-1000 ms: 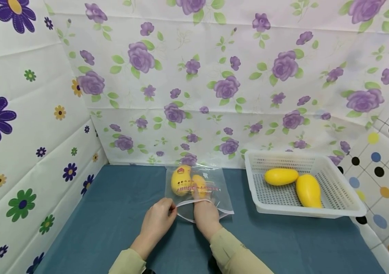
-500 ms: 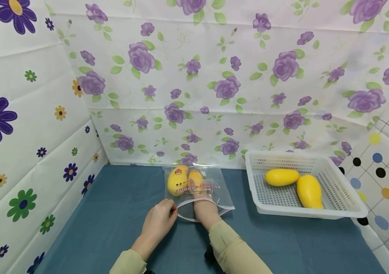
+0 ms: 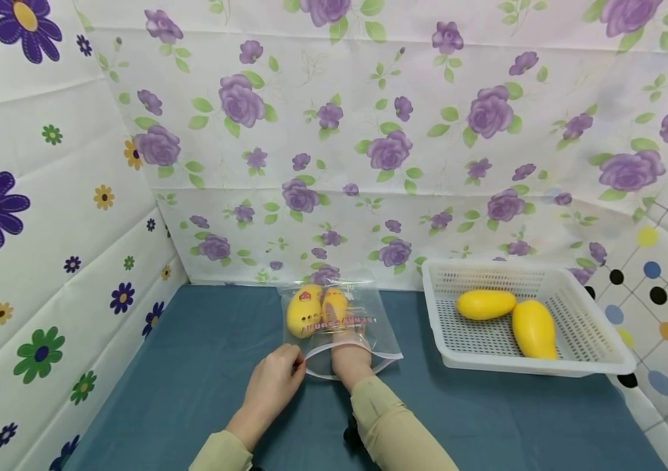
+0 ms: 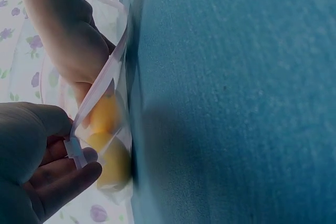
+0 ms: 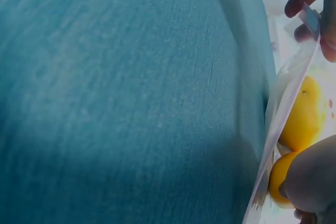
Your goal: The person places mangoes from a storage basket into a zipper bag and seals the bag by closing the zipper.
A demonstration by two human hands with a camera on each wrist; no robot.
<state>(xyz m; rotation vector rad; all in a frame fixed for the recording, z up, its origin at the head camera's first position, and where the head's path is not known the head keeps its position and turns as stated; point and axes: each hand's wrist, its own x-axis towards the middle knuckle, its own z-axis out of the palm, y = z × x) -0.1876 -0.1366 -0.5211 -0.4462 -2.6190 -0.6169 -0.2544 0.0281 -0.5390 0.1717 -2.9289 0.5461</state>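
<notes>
at the center of the head view, slightly below the middle, a clear zip bag [image 3: 381, 337] lies on the blue cloth [image 3: 204, 340], its mouth parted toward the bottom of the frame. the left hand [image 3: 275, 376] pinches the left end of the bag's rim, where the left wrist view shows a pale slider [image 4: 72, 148]. the right hand [image 3: 351, 356] is inside the bag and touches the right-hand yellow fruit [image 3: 335, 301]; the plastic blurs its fingers, so i cannot tell whether they curl round it. a larger yellow fruit [image 3: 303, 315] sits just beside it, also in the bag. at the right of the frame, a white basket [image 3: 534, 368] holds two more yellow fruits [image 3: 534, 330], touching or nearly so.
</notes>
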